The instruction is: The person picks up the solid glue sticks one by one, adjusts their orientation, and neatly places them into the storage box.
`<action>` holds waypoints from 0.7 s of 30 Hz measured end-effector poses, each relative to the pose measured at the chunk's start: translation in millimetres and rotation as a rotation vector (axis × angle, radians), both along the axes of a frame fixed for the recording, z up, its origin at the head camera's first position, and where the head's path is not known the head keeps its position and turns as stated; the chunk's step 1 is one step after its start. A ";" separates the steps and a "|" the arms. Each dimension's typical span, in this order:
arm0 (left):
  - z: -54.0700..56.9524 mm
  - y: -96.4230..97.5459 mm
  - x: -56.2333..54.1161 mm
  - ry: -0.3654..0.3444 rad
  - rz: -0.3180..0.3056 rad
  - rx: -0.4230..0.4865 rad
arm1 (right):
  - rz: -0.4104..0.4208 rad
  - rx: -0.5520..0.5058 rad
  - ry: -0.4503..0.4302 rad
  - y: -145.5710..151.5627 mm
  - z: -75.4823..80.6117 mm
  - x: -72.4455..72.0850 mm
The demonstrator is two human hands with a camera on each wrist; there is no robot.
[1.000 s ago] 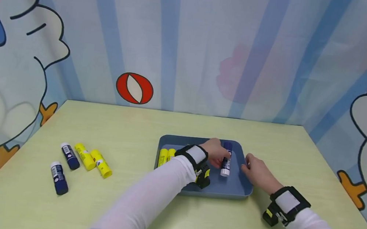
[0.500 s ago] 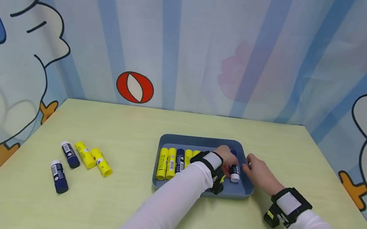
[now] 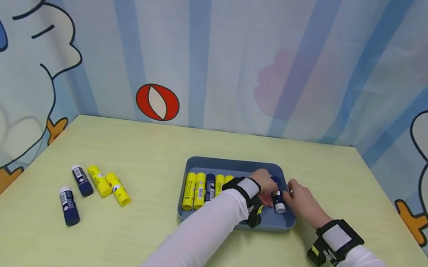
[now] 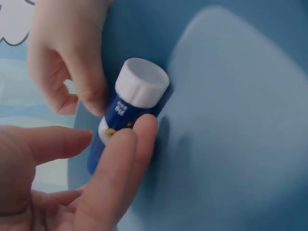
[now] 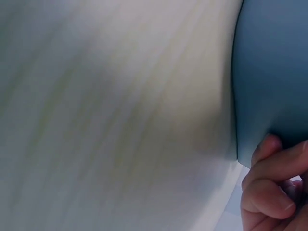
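Navy-blue, white-capped plastic tube (image 3: 278, 200) lies slantwise inside the right end of a blue-grey rectangular plastic tray (image 3: 272, 228) — the left hand (image 3: 264, 185), thumb and fingers loosely parted, straddles it without gripping; the right hand (image 3: 302, 202) pinches the tray's rim.

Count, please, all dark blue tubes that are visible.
4: two dark blue tubes on the table at left; in the tray, one among yellow tubes and one by the left hand. The left arm may hide more.
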State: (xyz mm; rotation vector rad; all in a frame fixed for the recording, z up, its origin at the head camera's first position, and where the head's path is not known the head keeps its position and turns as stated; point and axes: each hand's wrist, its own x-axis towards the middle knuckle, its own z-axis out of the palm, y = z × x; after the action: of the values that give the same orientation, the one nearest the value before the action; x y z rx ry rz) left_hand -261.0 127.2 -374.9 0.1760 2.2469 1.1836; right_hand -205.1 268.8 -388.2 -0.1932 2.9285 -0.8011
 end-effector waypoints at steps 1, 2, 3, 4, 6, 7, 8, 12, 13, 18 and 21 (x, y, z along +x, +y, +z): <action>-0.1 -1.5 -1.2 0.000 0.004 0.009 | -0.004 -0.001 -0.009 -0.6 -0.4 -0.3; 0.7 -3.6 -1.6 0.001 0.006 0.020 | -0.005 -0.002 -0.013 -0.9 -0.6 -0.8; 2.9 -7.1 -2.0 0.012 0.002 0.028 | -0.006 -0.002 -0.012 -1.3 -1.0 -1.2; 5.7 -11.4 -2.2 0.030 -0.001 0.036 | -0.007 -0.001 -0.014 -2.1 -1.2 -1.5; 15.7 -23.4 0.0 0.079 -0.022 0.055 | -0.006 0.004 -0.011 -3.0 -1.5 -2.6; 21.2 -30.1 1.7 0.110 -0.033 0.058 | -0.008 0.009 -0.009 -3.4 -1.6 -2.9; 26.9 -37.4 3.7 0.143 -0.046 0.061 | -0.007 0.016 -0.004 -3.5 -1.4 -3.3; 41.7 -66.3 12.9 0.356 -0.110 -0.016 | -0.001 0.028 0.009 -1.5 -0.8 -3.1; 43.8 -72.9 15.6 0.433 -0.129 -0.069 | 0.000 0.026 0.011 -0.6 -0.7 -2.4; 46.7 -106.1 28.5 0.775 -0.216 -0.349 | -0.006 0.015 0.005 6.2 -2.4 2.0; 46.3 -129.4 34.3 0.869 -0.243 -0.421 | -0.019 0.022 0.003 11.1 -3.0 4.5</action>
State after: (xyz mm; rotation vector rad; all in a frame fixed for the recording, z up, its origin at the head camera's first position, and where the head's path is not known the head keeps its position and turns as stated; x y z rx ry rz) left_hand -226.6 -2.2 -328.6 0.9034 3.0261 0.5075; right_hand -200.6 279.9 -391.2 -0.1652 2.9445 -0.7708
